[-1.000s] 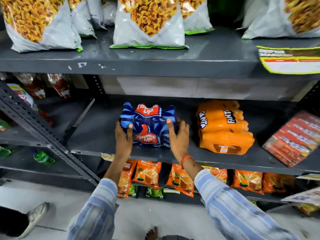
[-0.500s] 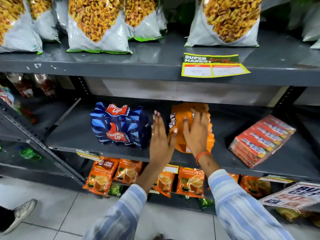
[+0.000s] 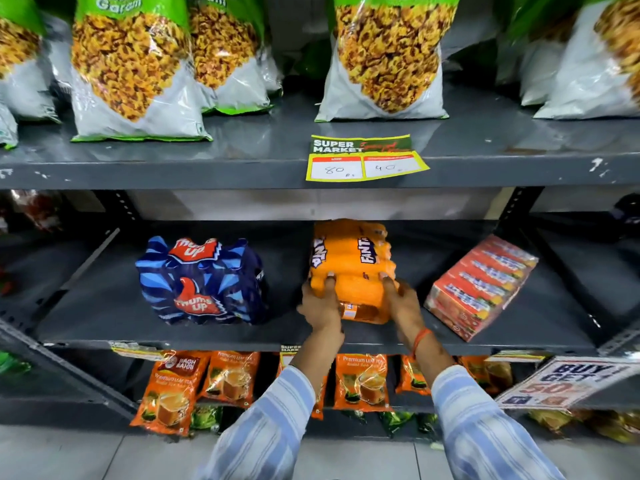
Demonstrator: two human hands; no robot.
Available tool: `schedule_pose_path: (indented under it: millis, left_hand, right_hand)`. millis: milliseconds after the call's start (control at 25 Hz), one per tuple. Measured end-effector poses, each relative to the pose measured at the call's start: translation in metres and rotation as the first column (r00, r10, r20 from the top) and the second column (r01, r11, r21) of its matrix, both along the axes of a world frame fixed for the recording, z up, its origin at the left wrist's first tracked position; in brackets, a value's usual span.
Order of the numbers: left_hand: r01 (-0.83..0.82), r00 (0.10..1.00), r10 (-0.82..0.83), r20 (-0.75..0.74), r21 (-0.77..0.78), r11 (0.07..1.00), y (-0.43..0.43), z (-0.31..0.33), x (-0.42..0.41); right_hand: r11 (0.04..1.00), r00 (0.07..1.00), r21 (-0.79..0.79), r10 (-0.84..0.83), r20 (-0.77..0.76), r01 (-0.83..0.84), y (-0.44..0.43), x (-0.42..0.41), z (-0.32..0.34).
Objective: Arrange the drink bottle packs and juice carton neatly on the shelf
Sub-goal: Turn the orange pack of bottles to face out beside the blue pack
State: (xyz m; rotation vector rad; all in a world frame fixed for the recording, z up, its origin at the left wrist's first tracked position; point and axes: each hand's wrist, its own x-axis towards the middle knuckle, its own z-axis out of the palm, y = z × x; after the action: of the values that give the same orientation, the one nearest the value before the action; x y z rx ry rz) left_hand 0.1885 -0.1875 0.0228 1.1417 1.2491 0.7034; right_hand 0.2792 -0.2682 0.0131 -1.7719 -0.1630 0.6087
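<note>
An orange Fanta bottle pack (image 3: 351,261) lies on the middle grey shelf (image 3: 104,306), near its centre. My left hand (image 3: 320,303) grips the pack's near left corner and my right hand (image 3: 403,299) grips its near right corner, fingers curled over the wrap. To the left, apart from my hands, a blue Thums Up bottle pack (image 3: 202,282) stands alone. On the right of the shelf a red juice carton pack (image 3: 479,285) lies at an angle, close to my right hand but not touching it.
Large snack bags (image 3: 388,60) fill the upper shelf, with a yellow price tag (image 3: 363,159) on its edge. Orange tea pouches (image 3: 360,382) hang below. A "Buy 1 Get 1" sign (image 3: 561,382) sticks out at lower right. A slanted metal upright (image 3: 69,372) stands at left.
My hands left the Thums Up pack, moved right and took hold of the Fanta pack. The view shifted right and closer to the shelf.
</note>
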Motion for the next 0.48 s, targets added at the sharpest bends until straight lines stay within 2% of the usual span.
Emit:
schedule_pose_path:
  millis: [40,80,160,240,280,320,400,480]
  left_hand:
    - [0.033,0.999,-0.028,-0.045,0.113,0.993,-0.004,0.014,0.002]
    - [0.061,0.995,-0.042,-0.089,0.222,0.973,-0.006,0.024,0.005]
    - [0.107,0.987,-0.053,-0.155,0.363,0.925,-0.007,0.036,0.014]
    - [0.151,0.981,-0.077,-0.177,0.449,0.881,-0.015,0.037,0.015]
    - [0.189,0.976,-0.102,-0.192,0.513,0.837,-0.019,0.034,0.013]
    - [0.239,0.967,-0.132,-0.219,0.587,0.774,-0.025,0.030,0.009]
    - [0.354,0.935,-0.210,-0.287,0.704,0.616,-0.031,0.017,0.002]
    - [0.412,0.911,-0.260,-0.320,0.732,0.543,-0.030,0.008,-0.005]
  right_hand:
    - [0.999,0.999,0.049,-0.010,-0.053,0.012,-0.003,0.000,0.002]
    - [1.000,0.999,0.030,-0.002,-0.045,0.003,-0.007,0.003,0.003]
    - [0.977,0.990,-0.185,0.118,0.074,-0.102,-0.013,0.013,0.009]
    - [0.893,0.949,-0.407,0.274,0.153,-0.192,-0.021,0.023,0.014]
    - [0.868,0.924,-0.454,0.321,0.206,-0.200,-0.025,0.029,0.016]
    - [0.880,0.913,-0.444,0.310,0.264,-0.170,-0.029,0.036,0.017]
    - [0.950,0.919,-0.306,0.174,0.354,-0.062,-0.033,0.046,0.018]
    - [0.992,0.934,-0.126,0.016,0.356,0.031,-0.030,0.055,0.023]
